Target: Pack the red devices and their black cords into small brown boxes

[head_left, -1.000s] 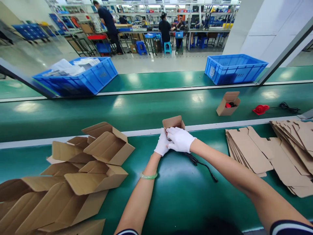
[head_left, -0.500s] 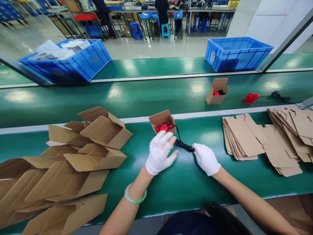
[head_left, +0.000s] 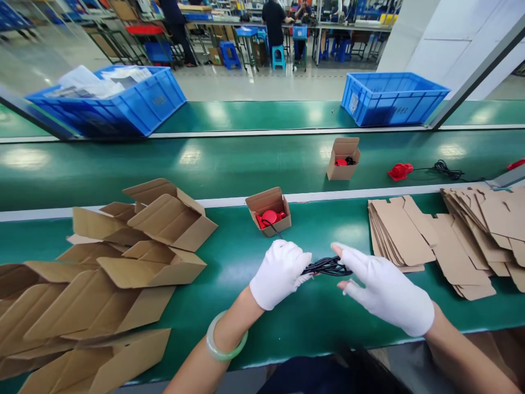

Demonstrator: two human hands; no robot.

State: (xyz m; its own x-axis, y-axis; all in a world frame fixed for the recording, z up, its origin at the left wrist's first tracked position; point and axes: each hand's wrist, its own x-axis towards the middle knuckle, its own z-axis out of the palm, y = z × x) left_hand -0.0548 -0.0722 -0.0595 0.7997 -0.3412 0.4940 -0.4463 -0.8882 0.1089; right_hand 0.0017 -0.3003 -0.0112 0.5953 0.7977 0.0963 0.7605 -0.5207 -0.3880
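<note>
My left hand (head_left: 281, 273), in a white glove, is closed around one end of a bundled black cable (head_left: 326, 266). At the bundle's other end is my gloved right hand (head_left: 383, 287), its thumb and fingers apart around the loops without gripping them. From the bundle, the cable runs up to a red device (head_left: 270, 217) lying inside an open small cardboard box (head_left: 283, 225). That box stands just beyond my left hand, its lid flap raised at the back.
Folded open boxes (head_left: 164, 224) pile up on the left. Flat cardboard blanks (head_left: 404, 230) lie stacked at right. On the far belt stand another filled box (head_left: 342, 171) and a red device with cable (head_left: 400, 171). Two blue crates (head_left: 394, 101) (head_left: 159, 106) sit behind; people work farther back.
My left hand has moved from beside the box to grip the cable bundle. My right hand has released its end and spread, moving right. The box on the far belt has shifted left.
</note>
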